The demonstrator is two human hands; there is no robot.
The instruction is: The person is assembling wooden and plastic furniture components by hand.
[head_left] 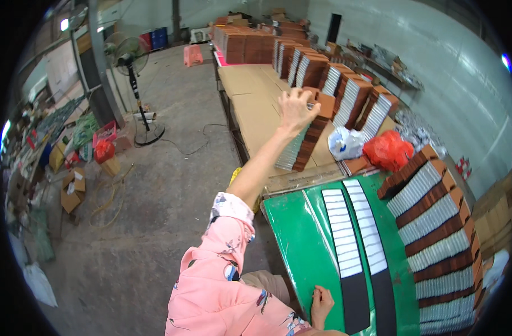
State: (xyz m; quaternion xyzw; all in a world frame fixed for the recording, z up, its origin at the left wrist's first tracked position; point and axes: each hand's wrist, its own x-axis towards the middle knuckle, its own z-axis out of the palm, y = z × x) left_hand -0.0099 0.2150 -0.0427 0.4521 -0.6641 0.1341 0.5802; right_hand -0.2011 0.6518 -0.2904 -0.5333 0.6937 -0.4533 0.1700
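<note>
While the left hand [296, 108] reaches out at twelve o'clock, fingers [309, 110] curled together on a brown box [325, 104] topping a leaning stack [300, 147], the right hand [321, 303] rests loosely curled on the green tabletop [300, 241] beside black strips [345, 252].

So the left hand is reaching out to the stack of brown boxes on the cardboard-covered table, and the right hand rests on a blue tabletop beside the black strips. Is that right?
Not quite: the tabletop under the right hand is green, not blue, as the head view shows. The rest holds: the left hand reaches out to the stack of brown boxes on the cardboard-covered table, and the right hand rests beside the black strips.
</note>
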